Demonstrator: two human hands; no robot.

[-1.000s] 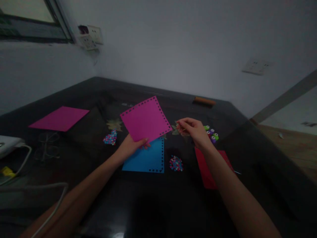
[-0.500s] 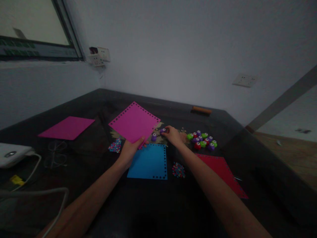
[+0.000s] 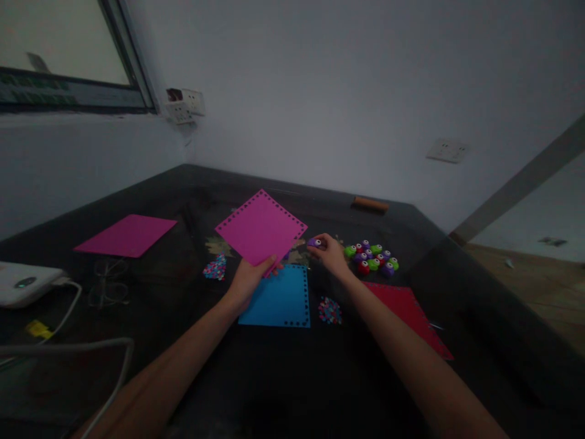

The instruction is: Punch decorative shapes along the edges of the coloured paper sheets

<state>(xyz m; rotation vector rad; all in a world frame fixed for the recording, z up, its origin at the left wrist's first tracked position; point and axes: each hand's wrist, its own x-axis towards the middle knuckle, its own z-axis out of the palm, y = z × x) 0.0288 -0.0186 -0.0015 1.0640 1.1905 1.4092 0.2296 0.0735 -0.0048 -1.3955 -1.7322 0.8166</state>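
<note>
The left hand (image 3: 247, 281) is closed in a thumb-over pinch on the nearest corner of the pink sheet (image 3: 262, 228), presumably so its dotted far edges stay uncovered (holes or printed marks, I cannot tell). The sheet is raised, its lower part in front of the far edge of the blue sheet (image 3: 276, 305) on the dark surface (image 3: 274, 366). The right hand (image 3: 333, 256) has its fingertips nearly together around a purple eyed piece (image 3: 312, 242), just beside the sheet's right corner; that light hold seems to suit something so small. The cluster of eyed pieces (image 3: 373, 263) sits beyond the red sheet (image 3: 397, 305), probably grouped within easy reach of that hand, while two piles of coloured bits flank the blue sheet, apparently to keep them separate.
</note>
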